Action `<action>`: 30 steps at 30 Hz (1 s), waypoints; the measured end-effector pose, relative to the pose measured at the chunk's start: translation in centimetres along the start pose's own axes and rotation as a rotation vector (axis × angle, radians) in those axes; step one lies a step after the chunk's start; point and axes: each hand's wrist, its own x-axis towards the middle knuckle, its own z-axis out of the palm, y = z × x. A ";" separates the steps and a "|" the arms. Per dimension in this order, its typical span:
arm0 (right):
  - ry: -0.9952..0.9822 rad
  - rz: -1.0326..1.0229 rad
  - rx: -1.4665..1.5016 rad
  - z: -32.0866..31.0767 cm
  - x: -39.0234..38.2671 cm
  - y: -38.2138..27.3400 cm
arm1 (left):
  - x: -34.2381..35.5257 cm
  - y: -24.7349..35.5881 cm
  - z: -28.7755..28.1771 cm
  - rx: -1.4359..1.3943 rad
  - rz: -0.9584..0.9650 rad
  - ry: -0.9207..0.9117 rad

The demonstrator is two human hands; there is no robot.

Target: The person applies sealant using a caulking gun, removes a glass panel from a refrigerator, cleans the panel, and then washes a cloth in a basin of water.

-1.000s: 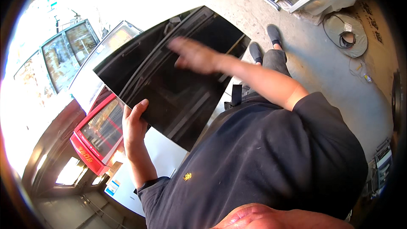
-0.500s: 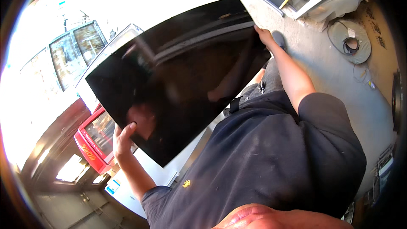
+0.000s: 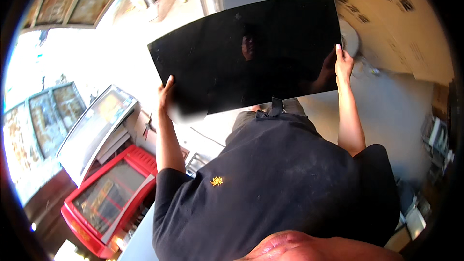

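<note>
A large, glossy black panel (image 3: 280, 75) with one long curved edge is held up in front of my body, its surface reflecting like dark glass. My left hand (image 3: 166, 95) grips its left short edge near the lower corner, thumb on the front face. At the opposite short edge, my right hand (image 3: 343, 65) is closed round the side, with the thumb pressed against the rim. The fingers behind the panel are hidden on both sides. A dark strap (image 3: 276, 106) shows just below the panel's bottom edge, at my waist.
To the left stand a red-framed cabinet with a glass front (image 3: 110, 198) and a glass-topped unit (image 3: 99, 130). Large brown cardboard (image 3: 406, 24) rises at the right. A round coil (image 3: 351, 38) lies partly behind the panel. Assorted items (image 3: 437, 137) sit along the right edge.
The panel has turned from a steep slant to nearly level and shifted right and away from me. Both hands keep hold. My view has swung right, bringing the cardboard into sight.
</note>
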 end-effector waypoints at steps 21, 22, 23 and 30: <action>1.176 0.287 0.410 -47.6 -18.7 20.5 | -15.6 1.8 52.8 0.108 0.559 -0.476; 1.219 0.280 0.411 -49.9 -19.9 22.4 | -17.6 1.1 55.9 0.128 0.586 -0.509; 1.264 0.267 0.415 -51.7 -20.9 23.9 | -19.4 0.7 58.4 0.146 0.617 -0.531; 1.532 0.407 0.419 -59.7 -27.1 34.8 | -27.8 0.4 75.9 0.167 0.841 -0.869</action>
